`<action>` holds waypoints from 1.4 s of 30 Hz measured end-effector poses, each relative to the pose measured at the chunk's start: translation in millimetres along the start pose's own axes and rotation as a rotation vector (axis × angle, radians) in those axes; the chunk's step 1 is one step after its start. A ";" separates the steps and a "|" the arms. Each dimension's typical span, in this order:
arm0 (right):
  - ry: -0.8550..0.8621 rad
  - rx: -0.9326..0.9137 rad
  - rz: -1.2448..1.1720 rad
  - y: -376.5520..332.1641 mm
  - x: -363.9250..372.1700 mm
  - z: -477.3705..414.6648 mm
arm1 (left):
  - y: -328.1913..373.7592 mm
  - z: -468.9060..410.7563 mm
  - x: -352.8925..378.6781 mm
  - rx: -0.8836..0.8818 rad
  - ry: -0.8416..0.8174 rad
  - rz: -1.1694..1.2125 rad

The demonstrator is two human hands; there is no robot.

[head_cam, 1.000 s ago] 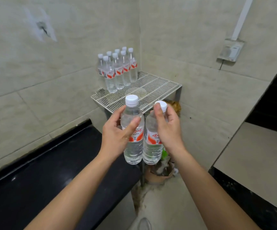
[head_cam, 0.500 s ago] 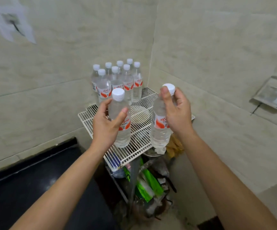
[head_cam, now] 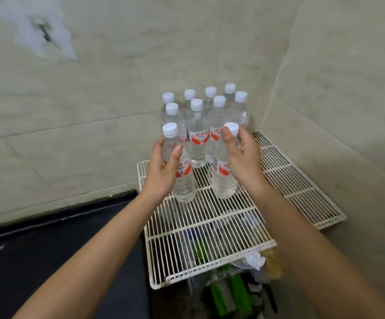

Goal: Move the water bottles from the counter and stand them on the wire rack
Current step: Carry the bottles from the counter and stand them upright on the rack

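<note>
My left hand point(head_cam: 162, 168) grips a clear water bottle point(head_cam: 183, 185) with a white cap and a red label, held upright with its base at the white wire rack point(head_cam: 210, 229). My right hand point(head_cam: 242, 157) grips a second such bottle point(head_cam: 223, 183), also upright, its base at the rack surface. Whether either base touches the wires I cannot tell. Just behind them several more bottles point(head_cam: 199, 137) stand in rows in the rack's far corner against the tiled walls.
A black counter point(head_cam: 48, 256) runs along the left wall up to the rack's left edge. Below the rack lies clutter with green packaging point(head_cam: 230, 293). Tiled walls close in behind and to the right. The rack's near and right parts carry nothing.
Both hands have carried their bottles forward and down over the rack, from mid-air in front of it to just before the standing group.
</note>
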State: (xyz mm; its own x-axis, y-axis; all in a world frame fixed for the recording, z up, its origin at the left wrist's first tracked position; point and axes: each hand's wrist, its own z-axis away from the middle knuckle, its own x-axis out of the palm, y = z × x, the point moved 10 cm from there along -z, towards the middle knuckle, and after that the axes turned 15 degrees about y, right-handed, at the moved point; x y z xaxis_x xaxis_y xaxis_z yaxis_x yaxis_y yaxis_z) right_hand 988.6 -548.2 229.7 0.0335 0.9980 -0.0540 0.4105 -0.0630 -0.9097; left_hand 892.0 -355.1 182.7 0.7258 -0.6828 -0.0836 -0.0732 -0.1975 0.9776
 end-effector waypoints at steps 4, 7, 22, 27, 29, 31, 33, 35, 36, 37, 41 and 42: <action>-0.055 0.024 -0.046 15.9 31.5 -20.7 | 12.5 -19.2 14.7 0.058 0.062 -0.020; -0.091 0.023 -0.083 21.2 43.4 -27.6 | 4.0 -22.2 20.8 0.102 0.110 -0.086; -0.428 0.198 0.277 150.0 46.3 17.5 | -98.1 13.8 5.8 -0.144 -0.013 -0.416; -0.439 0.158 0.295 153.7 48.4 20.9 | -99.0 14.6 9.6 -0.085 -0.019 -0.449; -0.435 0.121 0.338 151.7 48.7 20.6 | -98.4 14.7 10.1 -0.048 -0.004 -0.473; -0.436 0.070 0.401 148.5 49.2 21.1 | -97.7 15.4 11.2 -0.047 0.010 -0.471; -0.468 0.030 0.446 145.7 51.7 25.5 | -97.9 15.5 11.7 -0.066 0.009 -0.465; -0.455 0.049 0.406 143.8 51.8 30.0 | -95.2 16.7 10.7 -0.100 -0.003 -0.440; -0.409 0.092 0.371 143.4 48.0 33.4 | -92.7 18.9 7.9 -0.110 0.009 -0.423; -0.342 0.137 0.351 141.2 41.7 37.8 | -89.8 22.8 3.4 -0.112 0.029 -0.415; -0.137 -0.153 0.241 80.6 26.1 61.5 | -52.3 57.4 -44.0 0.127 0.254 -0.703; -0.165 -0.265 0.211 65.4 32.1 71.1 | -43.6 69.3 -61.4 0.215 0.322 -0.818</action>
State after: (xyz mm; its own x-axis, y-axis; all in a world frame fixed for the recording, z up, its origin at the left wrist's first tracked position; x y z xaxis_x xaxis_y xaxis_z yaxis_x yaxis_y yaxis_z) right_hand 951.8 -519.7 139.3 0.0047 0.9493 -0.3144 0.6326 -0.2463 -0.7343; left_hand 803.3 -353.3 131.9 0.7613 -0.0480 -0.6466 0.4467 -0.6839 0.5768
